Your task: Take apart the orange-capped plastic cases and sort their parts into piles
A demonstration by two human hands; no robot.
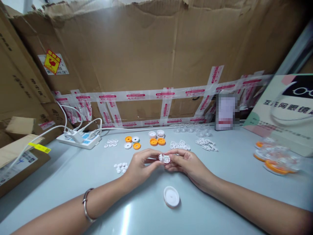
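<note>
My left hand (pixel 140 164) and my right hand (pixel 184 162) meet over the middle of the pale table (pixel 220 182). Both pinch a small white perforated plastic disc (pixel 164 158) between their fingertips. A silver bangle (pixel 86 205) sits on my left wrist. A white round cap (pixel 171 196) lies flat on the table just in front of my hands. Small white buttons (pixel 120 167) lie to the left of my left hand.
Behind the hands lie orange and white rings (pixel 132 143), more orange and white discs (pixel 157 138), and heaps of white perforated discs (pixel 180 145). A power strip (pixel 79 139) with cables sits back left. Cardboard walls (pixel 146 58) surround the table. Clear and orange parts (pixel 276 160) rest at right.
</note>
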